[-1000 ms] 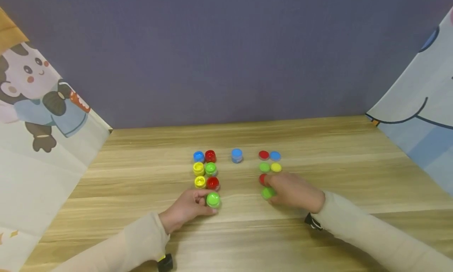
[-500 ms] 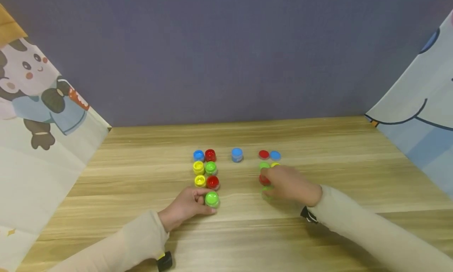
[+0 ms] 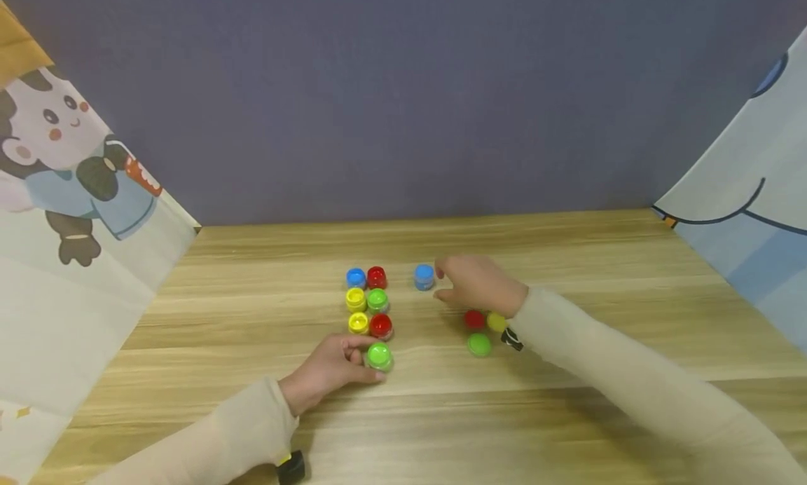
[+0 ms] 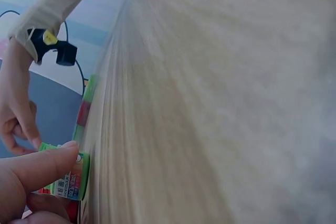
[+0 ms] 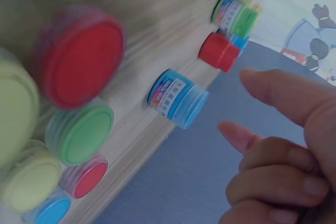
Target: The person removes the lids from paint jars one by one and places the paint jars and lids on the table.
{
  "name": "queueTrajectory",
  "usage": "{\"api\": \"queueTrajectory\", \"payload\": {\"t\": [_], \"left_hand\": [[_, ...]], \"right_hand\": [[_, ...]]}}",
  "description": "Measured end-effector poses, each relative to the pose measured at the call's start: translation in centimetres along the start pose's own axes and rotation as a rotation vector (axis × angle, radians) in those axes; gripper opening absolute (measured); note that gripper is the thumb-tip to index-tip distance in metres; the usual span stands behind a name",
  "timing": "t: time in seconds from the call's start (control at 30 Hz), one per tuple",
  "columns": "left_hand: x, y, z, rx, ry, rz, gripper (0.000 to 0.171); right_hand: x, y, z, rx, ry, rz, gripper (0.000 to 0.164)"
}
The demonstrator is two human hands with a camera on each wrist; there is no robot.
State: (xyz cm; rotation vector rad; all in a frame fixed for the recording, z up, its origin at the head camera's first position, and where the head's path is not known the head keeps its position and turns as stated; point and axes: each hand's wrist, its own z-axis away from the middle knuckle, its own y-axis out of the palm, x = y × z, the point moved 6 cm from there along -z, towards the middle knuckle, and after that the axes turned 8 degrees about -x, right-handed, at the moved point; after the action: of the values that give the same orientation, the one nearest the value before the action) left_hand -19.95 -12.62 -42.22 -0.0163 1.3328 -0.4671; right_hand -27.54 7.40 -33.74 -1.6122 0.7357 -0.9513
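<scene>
With thumb and index finger, my left hand (image 3: 330, 369) grips the sides of a small green paint jar (image 3: 380, 357). In the left wrist view its label shows beside the left thumb (image 4: 44, 167). My right hand (image 3: 476, 283) is over the lids, just right of a blue paint jar (image 3: 424, 277) that has its lid on. The right wrist view shows the thumb and index finger spread apart, not touching this blue jar (image 5: 176, 99); the other fingers are curled, holding nothing. Below the right hand lie a red lid (image 3: 474, 320), a yellow lid (image 3: 497, 322) and a green lid (image 3: 479, 345).
Lidless jars stand in two columns beyond the left hand, including a blue jar (image 3: 356, 278), a yellow jar (image 3: 356, 300) and a red jar (image 3: 381, 326). More lids, such as a small blue lid (image 5: 53, 211), lie beneath the right hand. A dark panel (image 3: 403, 120) stands behind the wooden table (image 3: 252, 296).
My right hand has moved away from the nearest lids, up and left towards the lidded blue jar, uncovering the red and green lids. The left hand keeps its hold on the green jar.
</scene>
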Motion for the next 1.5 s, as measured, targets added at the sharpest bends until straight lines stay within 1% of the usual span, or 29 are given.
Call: {"api": "queueTrajectory", "payload": {"t": [0.07,0.17,0.3,0.43,0.6,0.83,0.97,1.1,1.23,1.4,1.5], "left_hand": [[0.0,-0.1,0.1,-0.001,0.001,0.006,0.054],[0.1,-0.3,0.2,-0.009,0.002,0.003,0.054],[0.2,-0.8,0.4,-0.021,0.003,-0.006,0.056],[0.0,-1.1,0.6,-0.016,0.012,-0.004,0.056],[-0.4,-1.5,0.8,-0.027,0.014,0.002,0.054],[-1.1,-1.8,0.8,-0.088,-0.006,-0.01,0.048],[-1.8,-1.4,0.7,-0.076,0.013,-0.01,0.045],[-2.2,-0.7,0.7,-0.046,0.023,-0.005,0.044],[-2.5,-0.3,0.7,-0.039,0.03,-0.009,0.042],[-2.9,0.1,0.8,-0.036,0.048,0.006,0.043],[-3.1,0.5,0.8,-0.031,0.049,0.021,0.045]], "right_hand": [[-0.1,0.1,-0.8,0.004,0.019,-0.019,0.034],[-0.1,0.3,-1.8,0.011,0.03,-0.015,0.034],[-0.1,0.8,-2.9,0.033,0.04,-0.022,0.029],[-0.2,1.2,-3.7,0.059,0.064,-0.027,0.026],[-0.2,1.5,-4.2,0.059,0.063,-0.009,0.026],[-0.2,1.8,-4.5,0.052,0.064,0.026,0.028],[-0.2,2.0,-4.6,0.049,0.056,0.066,0.028],[-0.2,2.0,-4.5,0.044,0.052,0.092,0.026],[0.1,1.8,-3.8,0.019,0.013,0.098,0.026],[0.8,1.3,-2.0,0.001,-0.037,0.067,0.026],[1.5,1.1,-0.6,0.022,-0.055,0.059,0.026]]}}
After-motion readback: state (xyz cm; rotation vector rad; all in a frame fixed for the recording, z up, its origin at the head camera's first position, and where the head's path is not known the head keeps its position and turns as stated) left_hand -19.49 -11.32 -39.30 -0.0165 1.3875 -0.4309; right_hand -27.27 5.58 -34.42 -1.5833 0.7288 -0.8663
